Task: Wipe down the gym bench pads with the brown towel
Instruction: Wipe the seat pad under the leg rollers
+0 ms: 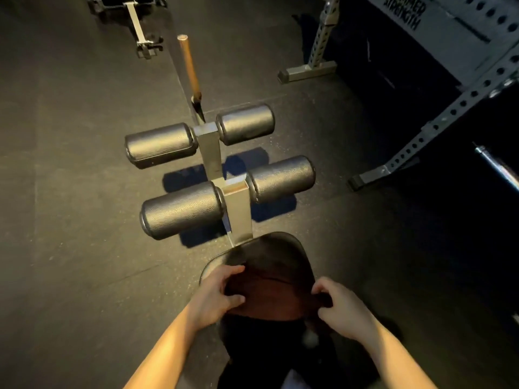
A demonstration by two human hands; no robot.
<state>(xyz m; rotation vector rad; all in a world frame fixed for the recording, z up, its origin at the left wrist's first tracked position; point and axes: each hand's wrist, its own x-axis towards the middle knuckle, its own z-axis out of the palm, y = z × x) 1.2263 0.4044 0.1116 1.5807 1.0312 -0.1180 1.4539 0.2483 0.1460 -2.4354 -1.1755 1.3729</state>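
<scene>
So the brown towel (266,293) is spread over the seat pad (269,248) of the bench, right at the near end, and both hands are on it. The left hand (216,296) has its grip curled onto the towel's left edge, thumb and fingers pinching the fabric, and the right hand (342,307) is doing the same on the right edge, fingers bunched into the cloth. The towel is pretty dark in this light, so its far edge kind of blends into the pad. Past the seat there's the metal post (238,209) with four black roller pads (182,210) sticking out, two on each side. A grey rack upright (438,122) stands off to the right on the dark rubber floor (70,192).
</scene>
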